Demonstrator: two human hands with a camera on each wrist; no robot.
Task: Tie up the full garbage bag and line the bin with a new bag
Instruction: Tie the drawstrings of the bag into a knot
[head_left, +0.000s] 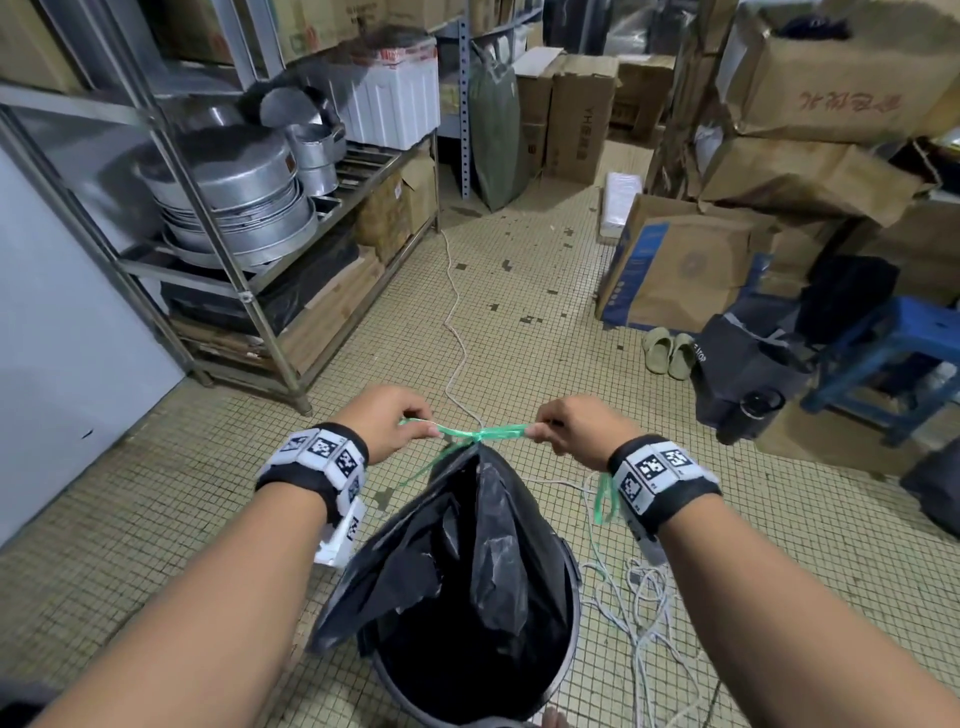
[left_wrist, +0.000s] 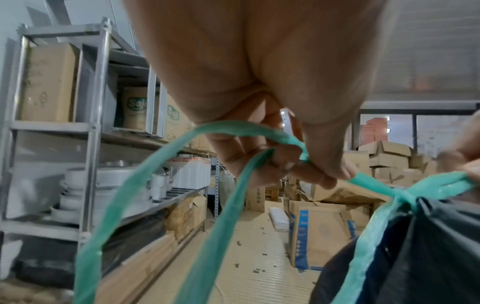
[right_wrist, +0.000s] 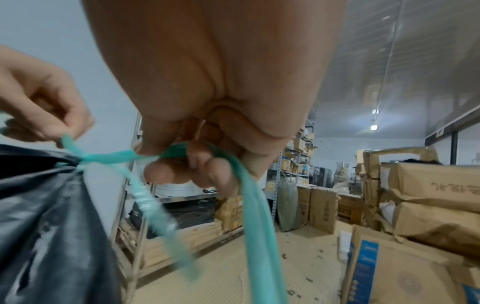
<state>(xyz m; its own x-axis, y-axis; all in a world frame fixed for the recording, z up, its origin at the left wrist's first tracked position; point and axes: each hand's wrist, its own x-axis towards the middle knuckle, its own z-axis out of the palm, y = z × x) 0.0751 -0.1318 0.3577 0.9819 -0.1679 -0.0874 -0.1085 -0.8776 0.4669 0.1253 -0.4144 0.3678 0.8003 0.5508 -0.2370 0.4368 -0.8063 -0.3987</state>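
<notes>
A black garbage bag stands in a round grey bin on the tiled floor, its mouth gathered to a peak. A green drawstring is knotted at that peak and pulled taut sideways. My left hand pinches the left end of the drawstring, with a loop trailing down. My right hand grips the right end of the drawstring, and its loose loop hangs past my wrist. The bag fills the left of the right wrist view, and the bag shows at lower right in the left wrist view.
A metal shelf rack with steel pans stands at left. Cardboard boxes pile up at right, with a blue stool, a dark backpack and sandals. White cord lies tangled on the floor beside the bin.
</notes>
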